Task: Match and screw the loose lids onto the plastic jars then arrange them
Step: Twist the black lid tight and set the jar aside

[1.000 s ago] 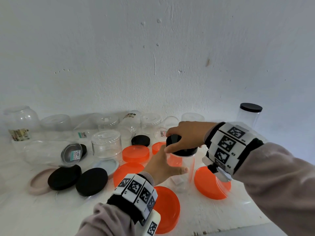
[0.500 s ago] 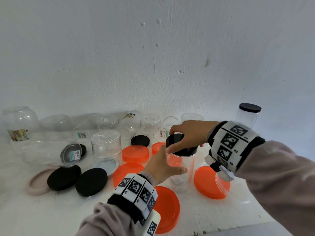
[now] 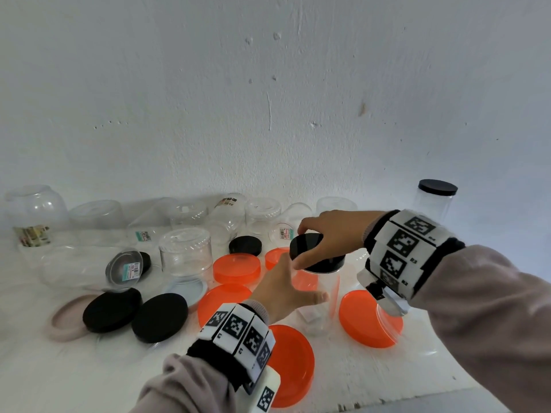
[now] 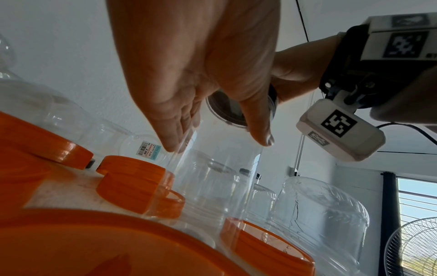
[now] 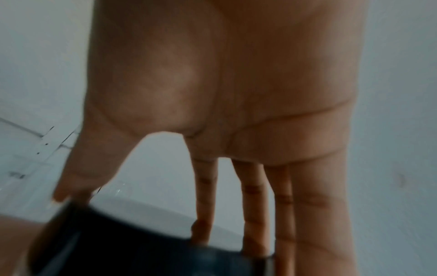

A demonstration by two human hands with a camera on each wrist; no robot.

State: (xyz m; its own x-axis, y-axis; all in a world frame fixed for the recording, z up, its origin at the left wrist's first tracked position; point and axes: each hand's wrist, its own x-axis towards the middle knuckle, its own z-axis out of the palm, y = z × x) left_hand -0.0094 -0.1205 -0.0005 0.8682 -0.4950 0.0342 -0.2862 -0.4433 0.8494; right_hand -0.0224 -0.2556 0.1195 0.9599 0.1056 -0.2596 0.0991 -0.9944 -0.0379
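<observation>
So my right hand (image 3: 331, 234) has its grip on the black lid (image 3: 316, 253), thumb on the near edge and fingers curled over the far side, sitting on top of the tall clear jar (image 3: 320, 296). From the head view the lid looks a bit tilted, near-left edge higher, so it isn't seated flat. My left hand (image 3: 286, 290) is wrapped round the jar body below it, thumb on the right side, fingers going behind.

The left wrist cam gets what the head cam can't: looking up along the jar (image 4: 212, 168) you see the underside of the lid (image 4: 227, 110) between my thumb (image 4: 257, 121) and fingers (image 4: 175, 130) laid on the plastic. The right wrist cam is blurry, just my palm (image 5: 224, 84), fingertips down on the dark lid (image 5: 141, 250); can't tell the threads from there.

Jar stands on the white counter (image 3: 372, 374) in the middle of the mess. Orange lids (image 3: 368, 320) lie round it, two big black lids (image 3: 135, 312) to the left, a small black one (image 3: 245, 245) further back, and a row of clear jars (image 3: 185, 251) along the wall. One capped jar (image 3: 435, 204) stands off at far right.
</observation>
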